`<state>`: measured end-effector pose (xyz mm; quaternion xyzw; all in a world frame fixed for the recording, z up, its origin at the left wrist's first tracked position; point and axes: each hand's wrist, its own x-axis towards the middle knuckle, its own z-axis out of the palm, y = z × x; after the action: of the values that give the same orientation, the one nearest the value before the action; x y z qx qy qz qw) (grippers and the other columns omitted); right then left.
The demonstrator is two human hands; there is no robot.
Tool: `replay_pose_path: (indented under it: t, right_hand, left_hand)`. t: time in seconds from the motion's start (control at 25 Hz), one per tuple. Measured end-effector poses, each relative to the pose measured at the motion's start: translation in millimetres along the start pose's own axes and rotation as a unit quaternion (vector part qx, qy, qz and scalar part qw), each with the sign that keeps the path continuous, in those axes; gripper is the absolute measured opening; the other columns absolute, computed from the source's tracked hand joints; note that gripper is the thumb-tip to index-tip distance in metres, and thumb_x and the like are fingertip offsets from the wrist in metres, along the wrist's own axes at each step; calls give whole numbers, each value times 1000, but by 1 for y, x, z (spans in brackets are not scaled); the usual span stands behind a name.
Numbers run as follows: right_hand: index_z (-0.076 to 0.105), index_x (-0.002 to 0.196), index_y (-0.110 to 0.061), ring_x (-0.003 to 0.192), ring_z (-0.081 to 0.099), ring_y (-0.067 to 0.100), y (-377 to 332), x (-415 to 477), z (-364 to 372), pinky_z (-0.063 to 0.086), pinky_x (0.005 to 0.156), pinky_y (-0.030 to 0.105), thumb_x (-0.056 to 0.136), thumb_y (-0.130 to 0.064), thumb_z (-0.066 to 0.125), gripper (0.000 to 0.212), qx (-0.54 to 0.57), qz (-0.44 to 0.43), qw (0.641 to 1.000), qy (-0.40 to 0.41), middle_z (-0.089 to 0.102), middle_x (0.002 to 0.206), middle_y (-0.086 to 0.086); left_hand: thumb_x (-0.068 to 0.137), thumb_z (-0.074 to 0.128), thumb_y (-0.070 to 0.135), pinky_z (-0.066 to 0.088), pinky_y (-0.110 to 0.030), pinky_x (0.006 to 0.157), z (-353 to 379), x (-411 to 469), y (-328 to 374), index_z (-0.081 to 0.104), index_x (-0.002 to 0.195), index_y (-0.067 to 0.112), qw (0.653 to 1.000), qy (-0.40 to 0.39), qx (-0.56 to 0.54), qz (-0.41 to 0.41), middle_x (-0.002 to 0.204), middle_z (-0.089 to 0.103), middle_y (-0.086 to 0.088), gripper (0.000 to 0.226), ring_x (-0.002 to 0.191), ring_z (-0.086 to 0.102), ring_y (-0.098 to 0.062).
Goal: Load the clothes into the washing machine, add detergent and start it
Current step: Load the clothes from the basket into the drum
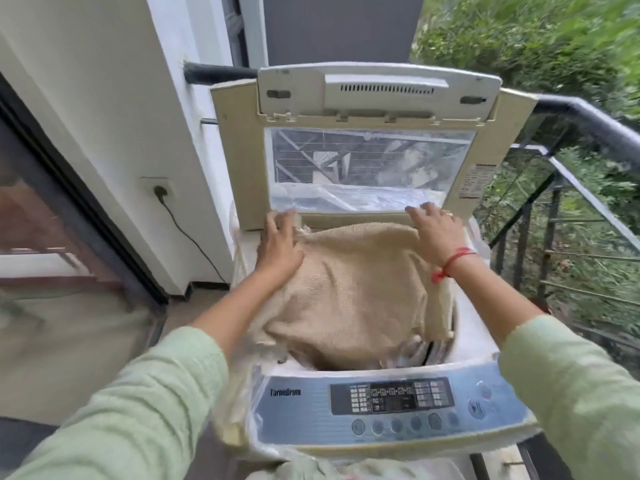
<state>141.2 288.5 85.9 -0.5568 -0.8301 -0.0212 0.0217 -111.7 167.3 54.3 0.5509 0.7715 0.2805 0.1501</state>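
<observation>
A top-loading washing machine (460, 344) stands in front of me with its folded lid (374, 150) raised upright. A beige knitted cloth (349, 289) lies bunched over the drum opening and hides the inside. My left hand (278, 242) rests on the cloth's left side with straight fingers reaching to the lid's lower edge. My right hand (434, 230) lies flat on the cloth's upper right corner, fingers spread. The blue-grey control panel (388, 407) with its buttons faces me at the front. No detergent is in view.
A white wall (114, 109) with a socket and plugged cable (160, 192) stands at the left, beside a dark-framed glass door (52, 209). A black metal railing (585, 133) runs along the right, with green bushes beyond it. Clear plastic wrap hangs around the machine's sides.
</observation>
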Motion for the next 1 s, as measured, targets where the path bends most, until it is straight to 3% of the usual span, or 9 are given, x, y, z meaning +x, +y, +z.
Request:
replay_pose_path:
  t: [0.12, 0.24, 0.32, 0.52, 0.6, 0.68, 0.8, 0.88, 1.0]
  right_hand:
    - [34, 140, -26, 123, 45, 38, -30, 5, 46, 44, 97, 45, 78, -24, 67, 70, 50, -52, 996, -46, 28, 146, 12]
    - [7, 149, -34, 143, 9, 39, -50, -9, 115, 23, 110, 60, 71, -44, 74, 104, 11, -53, 973, -226, -2, 158, 6]
    - [-6, 148, -36, 143, -6, 41, -45, -20, 157, 17, 110, 65, 69, -44, 74, 112, 2, 4, 951, -309, -16, 157, 5]
    - [-20, 142, -40, 141, 0, 47, -31, -30, 199, 21, 112, 59, 57, -35, 85, 135, 26, 110, 927, -359, -29, 153, 5]
    - [-32, 137, -41, 141, 0, 48, -36, -26, 206, 21, 111, 59, 53, -35, 87, 146, 17, 142, 918, -371, -34, 150, 6]
    - [-42, 130, -39, 141, -7, 46, -40, -22, 218, 15, 112, 61, 49, -40, 89, 154, 18, 167, 894, -416, -40, 147, 8]
    - [-33, 139, -29, 143, -2, 42, -36, -19, 231, 15, 114, 56, 60, -40, 84, 142, 26, 185, 825, -534, -26, 153, 15]
    - [-10, 149, -14, 143, 6, 41, -39, -20, 225, 13, 116, 52, 83, -39, 65, 103, -23, 157, 759, -631, -6, 154, 26]
    - [-7, 150, -16, 143, -3, 42, -49, -26, 229, 13, 116, 52, 87, -41, 61, 96, -86, 109, 747, -650, -15, 154, 21]
  left_hand:
    - [86, 58, 24, 24, -45, 110, 26, 13, 5, 24, 142, 24, 986, 12, 112, 120, 152, 7, -7, 65, 138, 16, -29]
    - [86, 58, 27, 23, -47, 113, 51, 21, 3, 37, 136, 20, 963, -131, 137, 192, 153, 15, -7, 55, 140, 17, -27]
    - [82, 61, 29, 32, -44, 107, 69, 23, -4, 43, 133, 18, 931, -263, 182, 179, 147, 26, -11, 55, 133, 31, -30]
    - [70, 77, 43, 42, -33, 95, 99, 42, -26, 28, 144, 17, 816, -490, 297, 82, 141, 40, -5, 93, 124, 44, -24]
    - [69, 77, 48, 37, -36, 100, 119, 46, -36, 13, 148, 19, 753, -531, 384, 62, 146, 34, -3, 106, 128, 40, -24]
    - [65, 79, 50, 26, -45, 108, 141, 47, -43, 0, 149, 18, 730, -505, 455, 76, 153, 21, -11, 120, 137, 27, -30]
    - [81, 68, 39, 20, -51, 112, 179, 40, -55, -15, 148, 17, 703, -508, 493, 61, 156, 3, -19, 108, 142, 14, -36]
    - [90, 56, 30, 16, -57, 111, 194, 34, -70, -22, 146, 21, 683, -521, 510, 41, 157, -5, -15, 96, 142, 9, -38]
    - [94, 46, 34, 13, -62, 110, 215, 28, -97, -23, 144, 28, 693, -520, 500, -8, 157, -9, -13, 86, 141, 5, -43]
